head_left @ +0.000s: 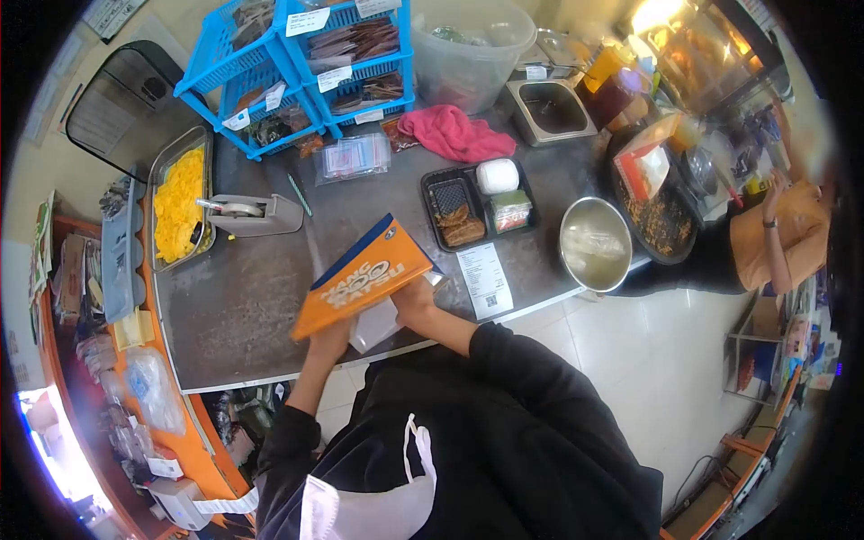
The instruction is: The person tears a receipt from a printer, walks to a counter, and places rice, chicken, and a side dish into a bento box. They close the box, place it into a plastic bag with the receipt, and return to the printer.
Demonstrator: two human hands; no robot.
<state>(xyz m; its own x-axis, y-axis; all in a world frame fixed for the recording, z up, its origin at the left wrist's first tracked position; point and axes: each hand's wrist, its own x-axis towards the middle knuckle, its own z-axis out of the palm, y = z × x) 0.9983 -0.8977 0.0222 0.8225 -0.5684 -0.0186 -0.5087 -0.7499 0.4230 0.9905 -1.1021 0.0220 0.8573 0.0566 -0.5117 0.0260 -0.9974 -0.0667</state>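
Note:
An orange cardboard food box (369, 274) with a dark blue edge and white printed letters is held up at a tilt over the table's front edge. My left hand (331, 340) holds its lower left end, with the fingers hidden behind the board. On the right side my right hand (414, 301) grips the box, its fingertips also mostly out of sight. Pale inner board (376, 326) shows between the two hands. Beyond the box lies a black tray (436, 193) with browned food pieces (459, 225), a white wrapped lump (497, 176) and small packets (511, 211).
A printed receipt (484, 279) lies beside the tray. A tape dispenser (256, 216) and a yellow-filled pan (180, 207) stand left. Blue baskets (310, 121) and a pink cloth (457, 133) are behind. A steel bowl (595, 245) sits right, near another person (778, 238).

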